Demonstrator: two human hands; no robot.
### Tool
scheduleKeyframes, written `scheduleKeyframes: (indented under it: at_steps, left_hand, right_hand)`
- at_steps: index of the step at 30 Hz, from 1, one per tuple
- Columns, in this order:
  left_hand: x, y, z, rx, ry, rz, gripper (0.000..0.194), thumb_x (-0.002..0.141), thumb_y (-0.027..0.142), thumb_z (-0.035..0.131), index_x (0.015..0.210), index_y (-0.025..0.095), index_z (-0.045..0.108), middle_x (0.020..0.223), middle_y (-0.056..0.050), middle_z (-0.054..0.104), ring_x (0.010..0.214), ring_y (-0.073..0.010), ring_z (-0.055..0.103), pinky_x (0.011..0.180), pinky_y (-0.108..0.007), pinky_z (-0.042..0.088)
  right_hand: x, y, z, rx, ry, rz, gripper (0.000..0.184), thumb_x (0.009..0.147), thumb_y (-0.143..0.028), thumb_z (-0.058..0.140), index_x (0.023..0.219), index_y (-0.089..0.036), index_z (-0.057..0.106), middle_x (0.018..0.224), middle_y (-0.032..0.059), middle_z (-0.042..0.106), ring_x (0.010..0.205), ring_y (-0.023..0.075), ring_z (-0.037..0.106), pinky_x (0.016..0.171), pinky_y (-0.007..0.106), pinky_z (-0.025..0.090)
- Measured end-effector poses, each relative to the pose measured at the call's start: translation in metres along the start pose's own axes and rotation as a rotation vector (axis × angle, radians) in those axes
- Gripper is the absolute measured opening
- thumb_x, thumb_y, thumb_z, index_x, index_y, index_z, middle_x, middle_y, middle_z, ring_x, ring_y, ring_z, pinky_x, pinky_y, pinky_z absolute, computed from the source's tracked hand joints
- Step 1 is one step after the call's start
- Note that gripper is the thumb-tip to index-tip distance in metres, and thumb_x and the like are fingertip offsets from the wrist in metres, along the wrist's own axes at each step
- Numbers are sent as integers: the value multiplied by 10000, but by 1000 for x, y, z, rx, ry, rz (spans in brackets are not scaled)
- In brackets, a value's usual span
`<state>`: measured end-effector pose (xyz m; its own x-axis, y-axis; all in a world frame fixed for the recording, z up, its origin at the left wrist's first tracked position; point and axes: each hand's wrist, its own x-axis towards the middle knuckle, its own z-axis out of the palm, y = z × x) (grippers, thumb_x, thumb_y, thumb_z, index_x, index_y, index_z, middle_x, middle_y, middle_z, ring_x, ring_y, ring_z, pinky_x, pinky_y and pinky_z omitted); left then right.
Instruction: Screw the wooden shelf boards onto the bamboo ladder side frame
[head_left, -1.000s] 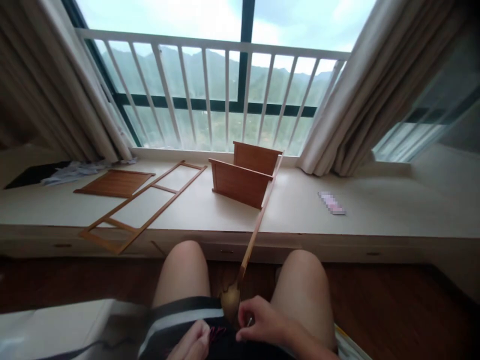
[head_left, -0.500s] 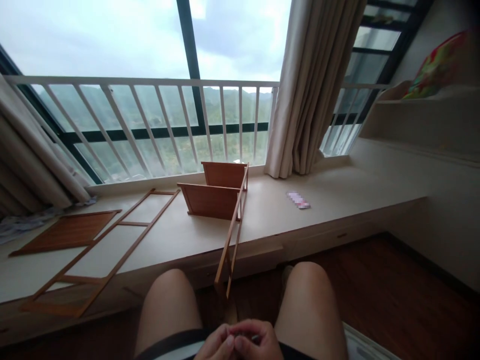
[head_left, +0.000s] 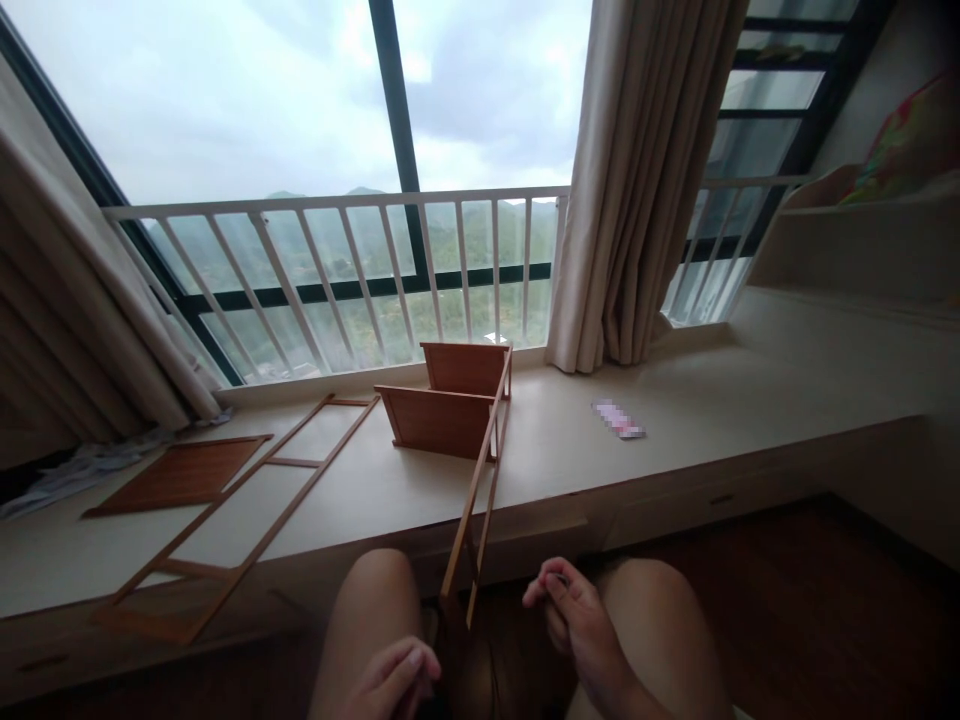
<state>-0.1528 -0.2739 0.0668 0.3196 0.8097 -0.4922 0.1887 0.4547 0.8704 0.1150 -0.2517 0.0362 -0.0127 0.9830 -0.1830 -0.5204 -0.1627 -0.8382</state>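
Observation:
My left hand (head_left: 397,678) is low over my left thigh, fingers curled and thumb pressed on them; whatever it may hold is hidden. My right hand (head_left: 574,610) is raised by my right knee, pinching a small dark piece too small to name. Between my knees stands a partly joined wooden frame (head_left: 471,500), one end on the ledge and the other hanging past its edge. Two brown wooden panels (head_left: 442,422) are attached to it, standing on the ledge. Neither hand touches the frame. To the left lie a flat ladder-like wooden frame (head_left: 289,510) and a loose brown panel (head_left: 184,475).
The pale window ledge (head_left: 555,480) runs across the view, with drawers below. A blurred pink packet (head_left: 618,419) lies on its right part. Behind are a white railing (head_left: 341,203) and beige curtains (head_left: 622,200). Crumpled cloth (head_left: 97,465) lies at the far left.
My hands were together in my lap and have come apart. The right moved up and forward with the small piece; the left shifted left. The camera view has shifted slightly.

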Motion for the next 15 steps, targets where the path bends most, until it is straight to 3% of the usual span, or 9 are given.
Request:
scheduleKeyframes:
  at_steps: [3, 5, 7, 9, 11, 15]
  left_hand:
    - [44, 9, -17, 22, 98, 19, 622, 650, 783, 557, 798, 180, 575, 530, 71, 380, 414, -70, 274, 400, -209, 186]
    - [79, 27, -19, 130, 164, 144, 501, 723, 674, 550, 756, 175, 574, 572, 46, 432, 496, -96, 374, 462, -216, 281]
    - [117, 48, -17, 270, 203, 283, 397, 778, 556, 524, 710, 169, 576, 646, 8, 517, 631, -140, 479, 581, -244, 377]
    - [156, 67, -15, 423, 231, 385, 331, 823, 459, 476, 715, 169, 595, 707, -17, 577, 726, -174, 527, 667, -268, 403]
    - [193, 78, -14, 540, 263, 468, 289, 841, 373, 447, 749, 167, 630, 762, -36, 613, 770, -188, 549, 699, -277, 403]
    - [252, 80, -20, 693, 281, 545, 242, 855, 292, 467, 804, 157, 662, 811, -62, 633, 796, -189, 569, 727, -281, 409]
  right_hand:
    - [49, -9, -21, -93, 65, -56, 434, 746, -563, 707, 860, -200, 499, 849, 52, 719, 336, -6, 202, 328, 164, 134]
    - [86, -15, -30, -215, 92, -104, 422, 738, -558, 703, 851, -183, 546, 809, 53, 718, 334, 9, 232, 328, 180, 167]
    - [123, -20, -36, -361, 135, -175, 400, 715, -535, 716, 819, -163, 610, 716, 44, 702, 387, 68, 408, 390, 216, 323]
    - [158, -25, -40, -507, 148, -263, 347, 700, -483, 727, 771, -149, 664, 674, 56, 698, 607, 164, 605, 594, 274, 468]
    - [188, -28, -44, -658, 152, -300, 305, 692, -445, 719, 767, -149, 710, 726, 73, 723, 749, 214, 653, 732, 318, 484]
    - [231, -26, -51, -945, 168, -295, 241, 728, -388, 673, 810, -178, 759, 826, 75, 749, 819, 233, 673, 757, 326, 471]
